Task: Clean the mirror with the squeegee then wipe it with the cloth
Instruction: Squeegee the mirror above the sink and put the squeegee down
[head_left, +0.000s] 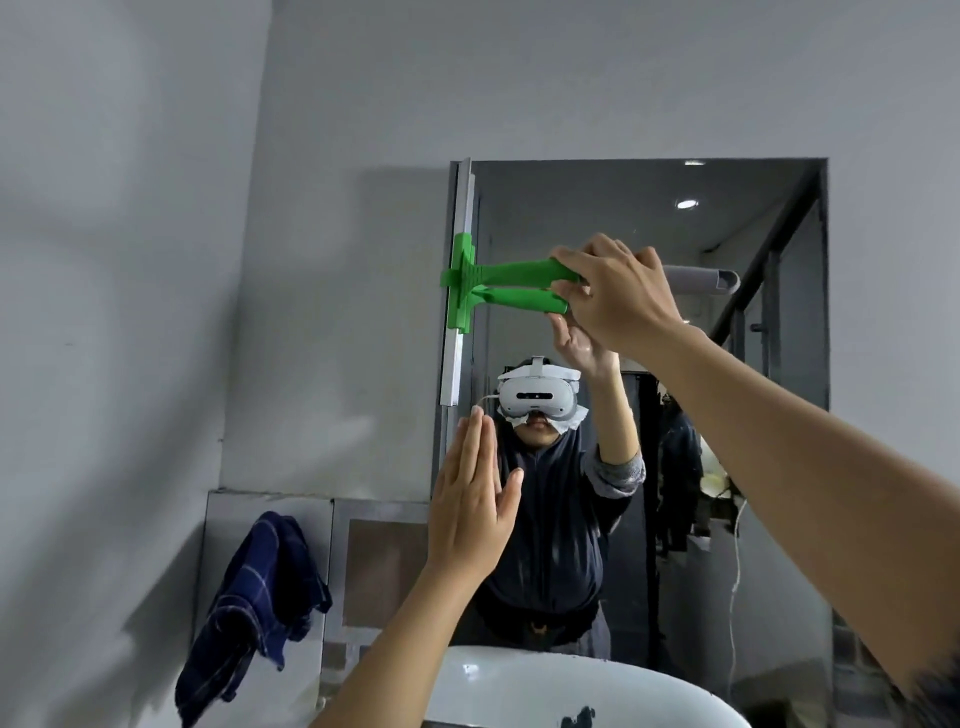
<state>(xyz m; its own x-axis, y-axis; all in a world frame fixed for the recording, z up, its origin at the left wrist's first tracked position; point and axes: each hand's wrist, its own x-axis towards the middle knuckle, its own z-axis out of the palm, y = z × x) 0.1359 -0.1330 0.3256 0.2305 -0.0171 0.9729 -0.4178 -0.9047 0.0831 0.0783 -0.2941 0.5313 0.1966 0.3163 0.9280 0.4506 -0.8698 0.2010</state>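
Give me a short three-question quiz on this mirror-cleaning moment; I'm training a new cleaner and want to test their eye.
1. Which hand holds the squeegee?
2. True or false: the squeegee blade stands upright at the mirror's left edge.
3. Where is the dark blue cloth? A) in the left hand B) draped over a panel left of the mirror C) in the sink

Key
1. The right hand, gripping the end of the green handle.
2. True.
3. B; the left hand is open and flat, holding nothing.
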